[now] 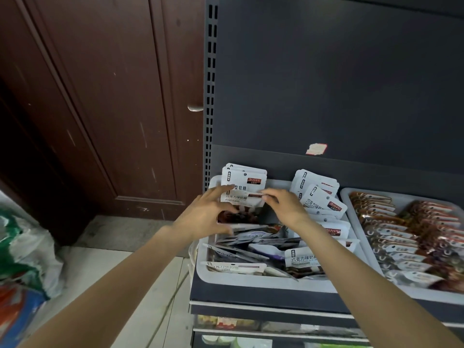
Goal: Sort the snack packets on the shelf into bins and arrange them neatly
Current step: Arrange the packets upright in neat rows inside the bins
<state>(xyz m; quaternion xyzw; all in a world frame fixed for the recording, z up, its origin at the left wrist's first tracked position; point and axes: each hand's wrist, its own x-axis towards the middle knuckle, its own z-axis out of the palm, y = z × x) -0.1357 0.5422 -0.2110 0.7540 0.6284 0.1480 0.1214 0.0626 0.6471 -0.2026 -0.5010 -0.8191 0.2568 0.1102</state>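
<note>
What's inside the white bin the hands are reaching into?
The white bin holds white snack packets, upright at the back and jumbled in front. Both hands cover some; the bottom is hidden.

head view, close, looking down at shelf (263, 293)

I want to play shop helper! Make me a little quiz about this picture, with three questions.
1. True or false: both hands are on the same snack packet.
2. Which bin are the hands working in: A) the left bin, B) the right bin?
3. Fill in: the packets in the right bin lie in neat ____.

Key
1. True: the left hand and right hand hold one white packet between them.
2. A: the left bin, where loose packets lie jumbled.
3. Rows: see the right bin.
</note>
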